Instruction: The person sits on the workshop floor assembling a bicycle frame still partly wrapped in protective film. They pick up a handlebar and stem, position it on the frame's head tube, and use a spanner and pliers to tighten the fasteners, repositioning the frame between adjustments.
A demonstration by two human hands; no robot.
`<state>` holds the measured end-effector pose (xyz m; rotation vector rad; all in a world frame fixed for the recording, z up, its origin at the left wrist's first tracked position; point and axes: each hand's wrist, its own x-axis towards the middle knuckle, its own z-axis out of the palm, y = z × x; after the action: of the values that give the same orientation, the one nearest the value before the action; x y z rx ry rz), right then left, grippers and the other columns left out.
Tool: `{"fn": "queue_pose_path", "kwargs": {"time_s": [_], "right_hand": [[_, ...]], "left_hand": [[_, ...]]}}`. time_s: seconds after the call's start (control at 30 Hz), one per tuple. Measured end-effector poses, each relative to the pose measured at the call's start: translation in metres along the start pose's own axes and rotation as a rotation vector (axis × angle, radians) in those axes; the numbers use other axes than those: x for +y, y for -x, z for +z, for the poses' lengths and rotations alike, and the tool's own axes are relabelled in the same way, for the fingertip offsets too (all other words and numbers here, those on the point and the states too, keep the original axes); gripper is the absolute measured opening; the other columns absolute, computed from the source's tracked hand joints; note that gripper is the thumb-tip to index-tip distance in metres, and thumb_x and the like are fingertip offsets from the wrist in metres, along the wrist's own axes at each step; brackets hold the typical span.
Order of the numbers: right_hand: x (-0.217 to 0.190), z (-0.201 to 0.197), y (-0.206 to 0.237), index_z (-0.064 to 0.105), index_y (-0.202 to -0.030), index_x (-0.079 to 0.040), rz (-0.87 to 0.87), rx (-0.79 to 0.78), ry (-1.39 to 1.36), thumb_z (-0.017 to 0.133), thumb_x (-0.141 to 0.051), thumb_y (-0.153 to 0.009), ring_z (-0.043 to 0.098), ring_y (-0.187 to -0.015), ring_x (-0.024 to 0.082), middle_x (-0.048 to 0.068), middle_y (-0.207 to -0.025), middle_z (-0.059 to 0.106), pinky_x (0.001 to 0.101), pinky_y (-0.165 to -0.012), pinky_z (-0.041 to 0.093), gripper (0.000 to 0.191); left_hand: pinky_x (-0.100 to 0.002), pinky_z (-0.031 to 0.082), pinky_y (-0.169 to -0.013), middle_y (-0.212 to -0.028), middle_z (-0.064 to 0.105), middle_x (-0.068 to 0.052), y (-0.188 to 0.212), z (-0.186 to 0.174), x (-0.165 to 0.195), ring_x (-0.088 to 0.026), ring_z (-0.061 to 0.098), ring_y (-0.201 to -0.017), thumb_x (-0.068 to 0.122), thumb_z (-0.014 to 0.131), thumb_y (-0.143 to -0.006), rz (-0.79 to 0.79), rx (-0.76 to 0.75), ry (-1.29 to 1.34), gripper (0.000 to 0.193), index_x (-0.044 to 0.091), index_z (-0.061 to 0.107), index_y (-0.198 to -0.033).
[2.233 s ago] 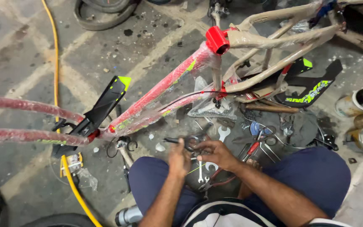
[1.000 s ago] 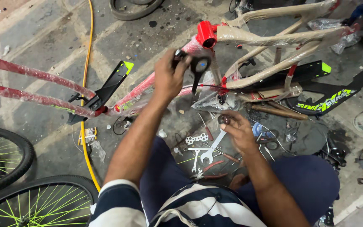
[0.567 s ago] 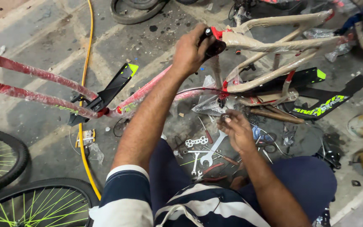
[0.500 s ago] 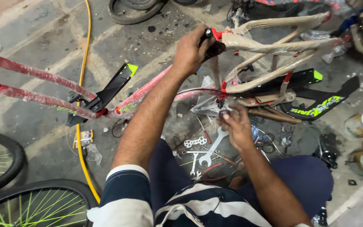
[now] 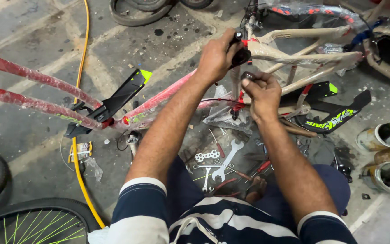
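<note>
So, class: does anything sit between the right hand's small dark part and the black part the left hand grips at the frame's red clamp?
Nothing visible does. The right hand pinches the small dark part just below the black part in the left hand, with only open air between.

Your bike frame (image 5: 168, 97) is red under clear wrap, turning cream toward the back (image 5: 303, 58). The mudguards (image 5: 113, 101) are black with neon yellow-green tips. You've got a yellow hose (image 5: 80, 176) on grey concrete, plus navy sleeves (image 5: 141, 203) with white stripes.
</note>
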<state>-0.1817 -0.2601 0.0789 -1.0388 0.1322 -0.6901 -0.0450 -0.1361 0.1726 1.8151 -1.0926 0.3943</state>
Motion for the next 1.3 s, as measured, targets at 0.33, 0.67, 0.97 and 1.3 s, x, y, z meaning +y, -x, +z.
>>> {"fn": "queue_pose_path", "kwargs": {"time_s": [0.33,0.67,0.97,1.3], "right_hand": [[0.009,0.02,-0.008,0.064,-0.133,-0.002,-0.083,0.025,0.08,0.074,-0.005,-0.099,0.07,-0.095,0.017,0.007,-0.109,0.07,0.031,-0.083,0.061,0.036],[-0.012,0.055,-0.007,0.066,-0.121,0.0,-0.663,0.03,0.916,0.085,-0.004,-0.089,0.072,-0.089,0.019,0.013,-0.11,0.065,0.0324,-0.077,0.061,0.038],[-0.003,0.061,-0.015,0.067,-0.11,0.002,-0.765,0.118,0.999,0.082,-0.002,-0.09,0.069,-0.083,0.025,0.015,-0.102,0.065,0.0369,-0.07,0.058,0.026],[0.002,0.062,-0.02,0.063,-0.109,0.004,-0.723,0.12,0.927,0.082,-0.003,-0.088,0.071,-0.091,0.028,0.017,-0.105,0.066,0.037,-0.076,0.061,0.03]], "left_hand": [[-0.056,0.05,-0.073,-0.087,0.074,-0.018,-0.001,0.003,-0.012,-0.045,0.07,-0.086,0.024,0.067,-0.099,-0.004,-0.011,-0.007,0.022,0.011,0.056,-0.112],[-0.056,0.052,-0.071,-0.089,0.074,-0.018,0.0,0.004,-0.018,-0.044,0.07,-0.086,0.022,0.065,-0.097,0.041,0.013,0.054,0.027,0.012,0.055,-0.12],[-0.058,0.051,-0.07,-0.085,0.074,-0.017,-0.002,0.005,-0.019,-0.045,0.069,-0.084,0.027,0.066,-0.097,-0.008,-0.014,-0.02,0.028,0.015,0.055,-0.119],[-0.058,0.05,-0.071,-0.085,0.073,-0.018,-0.002,0.003,-0.016,-0.046,0.068,-0.085,0.028,0.066,-0.097,-0.017,-0.039,-0.026,0.028,0.015,0.055,-0.119]]}}
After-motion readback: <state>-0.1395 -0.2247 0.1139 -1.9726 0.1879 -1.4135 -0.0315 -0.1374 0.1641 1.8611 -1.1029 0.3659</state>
